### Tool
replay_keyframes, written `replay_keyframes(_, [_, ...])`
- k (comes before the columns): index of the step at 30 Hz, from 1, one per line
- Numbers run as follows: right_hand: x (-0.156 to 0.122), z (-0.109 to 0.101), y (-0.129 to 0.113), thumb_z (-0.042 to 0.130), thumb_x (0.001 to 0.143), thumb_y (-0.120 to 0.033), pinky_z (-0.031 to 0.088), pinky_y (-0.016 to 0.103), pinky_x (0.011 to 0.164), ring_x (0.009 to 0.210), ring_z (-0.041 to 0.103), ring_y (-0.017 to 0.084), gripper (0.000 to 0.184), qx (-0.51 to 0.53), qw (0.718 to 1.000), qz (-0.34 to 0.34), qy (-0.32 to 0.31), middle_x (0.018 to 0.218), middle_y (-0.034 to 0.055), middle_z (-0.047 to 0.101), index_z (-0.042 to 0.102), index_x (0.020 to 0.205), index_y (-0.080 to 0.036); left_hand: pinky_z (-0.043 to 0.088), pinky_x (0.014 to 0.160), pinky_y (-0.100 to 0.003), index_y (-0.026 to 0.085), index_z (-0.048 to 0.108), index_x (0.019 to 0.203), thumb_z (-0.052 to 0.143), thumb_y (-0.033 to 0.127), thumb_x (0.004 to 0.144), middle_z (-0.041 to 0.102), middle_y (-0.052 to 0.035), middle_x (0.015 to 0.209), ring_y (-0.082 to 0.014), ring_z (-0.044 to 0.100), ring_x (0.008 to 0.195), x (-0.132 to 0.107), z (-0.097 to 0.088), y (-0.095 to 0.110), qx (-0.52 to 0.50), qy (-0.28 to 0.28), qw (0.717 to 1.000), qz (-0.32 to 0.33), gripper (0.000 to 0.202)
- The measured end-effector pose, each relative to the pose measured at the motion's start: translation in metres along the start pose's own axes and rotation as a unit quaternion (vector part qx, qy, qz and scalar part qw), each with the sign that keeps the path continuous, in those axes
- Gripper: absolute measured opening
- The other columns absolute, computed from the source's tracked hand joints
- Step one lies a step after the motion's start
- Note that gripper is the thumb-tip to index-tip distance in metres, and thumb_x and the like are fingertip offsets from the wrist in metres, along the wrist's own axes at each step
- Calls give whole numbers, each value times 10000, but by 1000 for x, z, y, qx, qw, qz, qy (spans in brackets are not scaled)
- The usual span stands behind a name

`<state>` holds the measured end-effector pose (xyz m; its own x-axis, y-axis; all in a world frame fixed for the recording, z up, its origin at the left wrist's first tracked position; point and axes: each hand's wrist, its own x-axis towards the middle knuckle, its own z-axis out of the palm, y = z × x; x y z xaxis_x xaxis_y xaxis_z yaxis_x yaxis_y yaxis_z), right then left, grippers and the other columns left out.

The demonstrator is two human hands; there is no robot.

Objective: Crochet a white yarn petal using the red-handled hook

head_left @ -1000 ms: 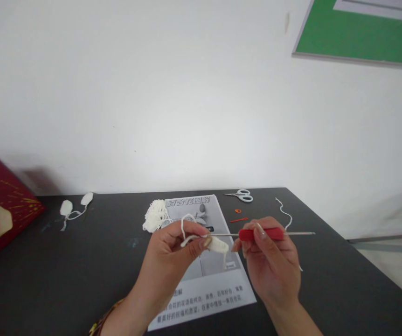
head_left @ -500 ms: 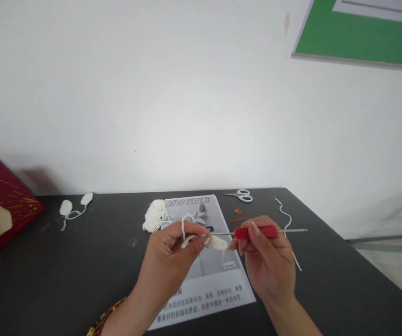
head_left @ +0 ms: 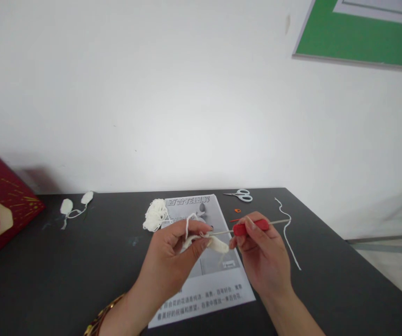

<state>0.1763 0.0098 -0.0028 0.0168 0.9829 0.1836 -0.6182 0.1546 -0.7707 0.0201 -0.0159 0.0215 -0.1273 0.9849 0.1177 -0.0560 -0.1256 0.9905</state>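
Between thumb and forefinger, my left hand pinches a small white crochet piece, with a strand of yarn looped over the forefinger. My right hand grips the red handle of a crochet hook. The hook's metal shaft runs left to the top edge of the crochet piece at my left fingertips; its other end sticks out to the right. Fingers hide the hook's tip and part of the stitches. A ball of white yarn lies behind my left hand.
Under my hands lies a printed sheet on the black table. Scissors, an orange stitch marker and a loose yarn piece are at the right. Two white crocheted pieces and a red box stand left.
The hook has tilted, its right end rising and shifting left. My right hand has turned with it and moved slightly left. My left hand keeps its pinch on the crochet piece.
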Motion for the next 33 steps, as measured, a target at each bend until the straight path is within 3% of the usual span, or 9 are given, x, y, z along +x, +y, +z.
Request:
replay_keyframes(8, [1, 2, 1, 693, 757, -270, 511, 194, 490, 463, 528, 82, 154, 42, 997, 72, 8, 553, -31, 587, 606, 675, -173, 436, 592, -207, 192, 723, 916, 716, 213, 678, 582, -2, 709, -121, 541, 652, 0, -3, -1, -9, -37, 999, 25, 239])
replay_keyframes(25, [2, 0, 0, 699, 739, -238, 517, 203, 472, 441, 513, 82, 131, 39, 997, 69, 8, 543, -28, 605, 615, 666, -169, 446, 672, -193, 229, 680, 1006, 660, 171, 734, 514, 32, 688, -103, 540, 678, 0, -6, -5, 26, -72, 996, 50, 280])
replay_keyframes(33, [2, -3, -2, 689, 747, -234, 502, 211, 462, 424, 502, 82, 134, 4, 999, 43, 4, 529, -31, 589, 610, 663, -167, 453, 673, -222, 207, 682, 1011, 653, 145, 712, 557, 19, 692, -127, 554, 676, -1, -6, -6, 35, -75, 996, 43, 307])
